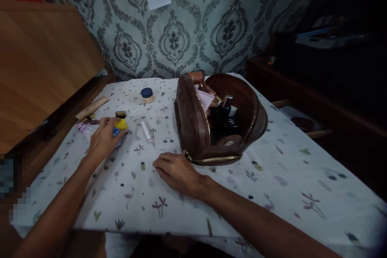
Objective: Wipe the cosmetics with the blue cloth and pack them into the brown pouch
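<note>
My left hand is at the left of the table, its thumb and fingers closed around a small yellow and blue item whose kind I cannot make out. Beneath and beside that hand lies a pinkish-purple wrapper, partly covered. My right hand rests palm down on the cloth with loosely bent fingers, holding nothing, close to the front left corner of a brown leather makeup bag. The bag is unzipped, with several cosmetics inside, among them a dark bottle and a pale pink pouch or card.
On the printed tablecloth stand a blue-lidded jar and a small dark and gold cap. A white tube and a tan flat strip lie there too. A wooden panel borders the left; a drawer juts out at right.
</note>
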Tool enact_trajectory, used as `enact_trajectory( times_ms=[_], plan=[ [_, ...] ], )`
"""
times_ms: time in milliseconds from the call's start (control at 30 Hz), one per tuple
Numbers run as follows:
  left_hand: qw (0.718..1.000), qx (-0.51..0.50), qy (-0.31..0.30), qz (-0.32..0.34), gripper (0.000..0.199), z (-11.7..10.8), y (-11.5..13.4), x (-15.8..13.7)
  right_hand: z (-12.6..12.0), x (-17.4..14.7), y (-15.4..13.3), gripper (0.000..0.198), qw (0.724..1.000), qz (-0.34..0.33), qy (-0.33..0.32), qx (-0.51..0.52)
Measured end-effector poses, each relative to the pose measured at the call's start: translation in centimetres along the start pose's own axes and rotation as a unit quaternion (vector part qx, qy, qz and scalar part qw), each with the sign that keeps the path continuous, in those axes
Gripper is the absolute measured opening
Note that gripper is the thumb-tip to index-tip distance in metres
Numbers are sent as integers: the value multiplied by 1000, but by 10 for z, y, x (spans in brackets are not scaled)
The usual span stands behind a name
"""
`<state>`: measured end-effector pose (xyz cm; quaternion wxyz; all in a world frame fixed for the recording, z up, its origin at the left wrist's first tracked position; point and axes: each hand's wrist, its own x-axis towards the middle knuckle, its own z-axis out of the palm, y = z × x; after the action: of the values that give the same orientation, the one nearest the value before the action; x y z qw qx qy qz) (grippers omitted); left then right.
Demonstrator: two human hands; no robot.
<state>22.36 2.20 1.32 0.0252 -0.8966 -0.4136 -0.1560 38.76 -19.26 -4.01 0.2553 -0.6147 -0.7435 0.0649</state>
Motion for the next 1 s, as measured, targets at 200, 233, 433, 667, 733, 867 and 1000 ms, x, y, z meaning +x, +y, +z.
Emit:
enact_trajectory(
  times_ms=[200,233,433,667,733,867,1000],
  plan=[
    [991,-128,-14,-27,43,7,-7,10,6,0,2,15,998,12,36,49],
    [988,-151,-1,-20,45,7,-6,9,6,0,1,14,997,23,32,59],
    [973,-212,-40,81,53,15,16,-14,-1,14,-8,37,984,133,-1,119],
    [934,-322,-68,137,36,22,29,-25,11,49,-15,58,965,210,33,153],
    [928,-348,-47,120,37,24,25,-23,17,54,-15,54,963,215,41,155],
    [926,-371,41,48,36,21,21,-23,23,58,-16,51,963,219,54,148],
    [901,-392,113,145,26,13,32,-27,29,60,-10,39,962,212,84,149]
  ],
)
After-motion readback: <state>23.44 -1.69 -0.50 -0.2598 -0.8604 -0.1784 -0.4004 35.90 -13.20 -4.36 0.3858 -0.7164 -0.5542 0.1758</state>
